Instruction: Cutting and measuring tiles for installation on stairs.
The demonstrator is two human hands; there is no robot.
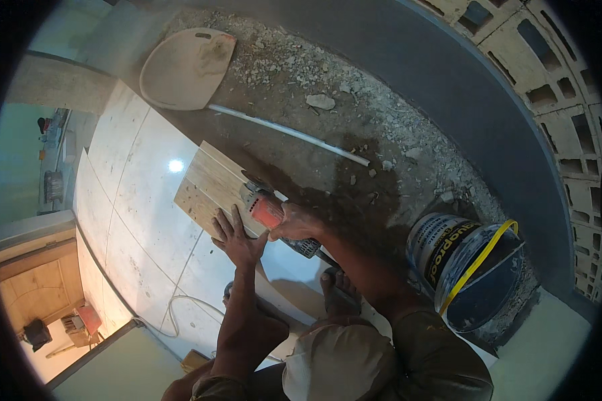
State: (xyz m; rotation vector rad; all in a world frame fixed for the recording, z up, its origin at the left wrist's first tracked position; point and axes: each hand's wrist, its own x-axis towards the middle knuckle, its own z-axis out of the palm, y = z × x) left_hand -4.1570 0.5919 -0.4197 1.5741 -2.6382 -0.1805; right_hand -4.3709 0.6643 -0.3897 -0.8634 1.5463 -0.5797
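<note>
My right hand is closed round the body of a red and grey angle grinder. The grinder's head and dark disc lie over the right edge of a wood-patterned plank or tile. A straight pale line runs along the length of that piece. My left hand rests flat on its near part, fingers spread, with the thumb close to the grinder. The piece lies on white floor tiles, its right side reaching the tiles' edge. Where the disc meets the piece is partly hidden by the grinder.
Rubble and dirt spread beyond the tile edge, with a white pipe and a shallow pale tub on them. At right a labelled bucket with a yellow band lies tilted. A pale cable curves near my feet.
</note>
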